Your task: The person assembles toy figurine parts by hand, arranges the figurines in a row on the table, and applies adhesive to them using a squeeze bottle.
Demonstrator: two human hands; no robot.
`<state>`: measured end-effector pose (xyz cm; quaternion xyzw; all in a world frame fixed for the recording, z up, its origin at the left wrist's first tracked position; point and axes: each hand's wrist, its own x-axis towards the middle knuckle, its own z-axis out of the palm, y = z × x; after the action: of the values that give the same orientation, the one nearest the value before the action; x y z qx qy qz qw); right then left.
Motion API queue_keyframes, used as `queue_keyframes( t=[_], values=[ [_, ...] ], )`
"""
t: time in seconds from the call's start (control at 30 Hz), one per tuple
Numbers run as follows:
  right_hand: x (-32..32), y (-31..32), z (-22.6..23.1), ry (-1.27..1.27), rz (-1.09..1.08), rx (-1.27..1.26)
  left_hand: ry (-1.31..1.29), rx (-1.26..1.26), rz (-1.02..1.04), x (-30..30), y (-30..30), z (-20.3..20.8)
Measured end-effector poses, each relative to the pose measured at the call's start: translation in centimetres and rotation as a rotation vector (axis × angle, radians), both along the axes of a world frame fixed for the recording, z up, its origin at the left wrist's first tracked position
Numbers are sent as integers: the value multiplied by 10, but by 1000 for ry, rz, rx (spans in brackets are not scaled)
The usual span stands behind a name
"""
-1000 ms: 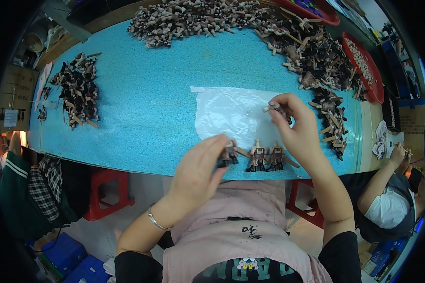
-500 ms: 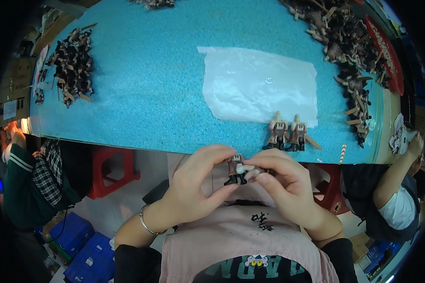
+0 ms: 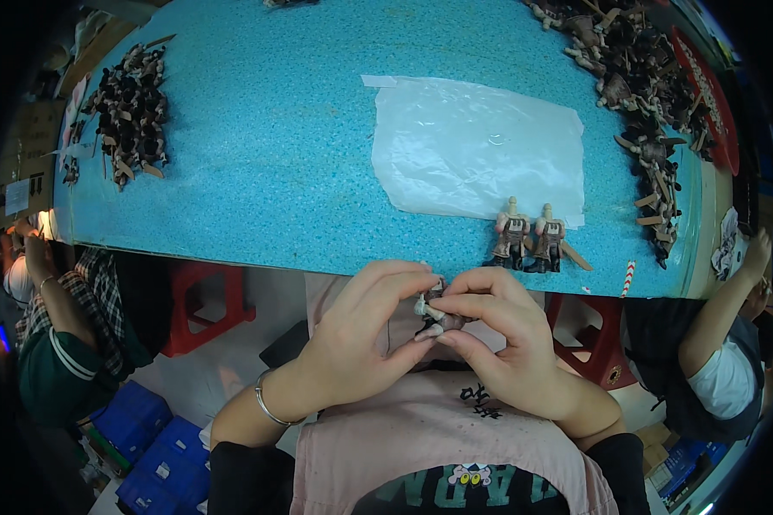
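Just off the near edge of the table, both my hands hold a small toy figure [image 3: 449,323] with brown, black and pale parts. My left hand [image 3: 348,330] has its thumb and fingertips closed on the figure's left side. From the other side, my right hand [image 3: 511,330] pinches it between thumb and fingers. The fingertips hide much of the figure, so its details are hard to make out. Two similar figures, one [image 3: 513,239] beside another [image 3: 548,239], lie by the table edge ahead of my right hand, each with a pale peg-like top.
A translucent plastic sheet [image 3: 477,146] lies on the blue tabletop [image 3: 266,146]. Dark figures form one pile [image 3: 130,112] at left and a larger pile [image 3: 627,77] at right, near a red tray [image 3: 727,142]. Red stools [image 3: 202,309] stand below. Other people sit at both sides.
The held figure has turned from roughly upright to a tilted, sideways position between my fingers. My right hand has shifted slightly left. At far left, another person's arm has moved.
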<state>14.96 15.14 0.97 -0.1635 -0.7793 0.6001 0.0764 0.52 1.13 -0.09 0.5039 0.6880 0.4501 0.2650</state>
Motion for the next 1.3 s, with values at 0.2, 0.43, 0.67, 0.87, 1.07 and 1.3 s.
queue_keyframes(
  t=[0.2, 0.43, 0.67, 0.87, 1.07, 1.3],
  values=[
    [-2, -1, -1, 31, -11, 63, -28, 3, -9, -1, 0, 0],
    [-1, -5, -2, 5, -51, -50, -207, -1, -74, -13, -2, -6],
    [0, -6, -4, 20, -65, -45, -167, 45, -62, -10, 1, -13],
    [2, 0, -4, 29, -36, -98, -141, 58, -38, -6, 2, -11],
    [-1, -8, 14, 226, -257, -259, -191, 199, 184, -3, -7, -1],
    [8, 2, 12, -37, -96, -941, -193, 255, 231, 4, -11, 5]
  ],
)
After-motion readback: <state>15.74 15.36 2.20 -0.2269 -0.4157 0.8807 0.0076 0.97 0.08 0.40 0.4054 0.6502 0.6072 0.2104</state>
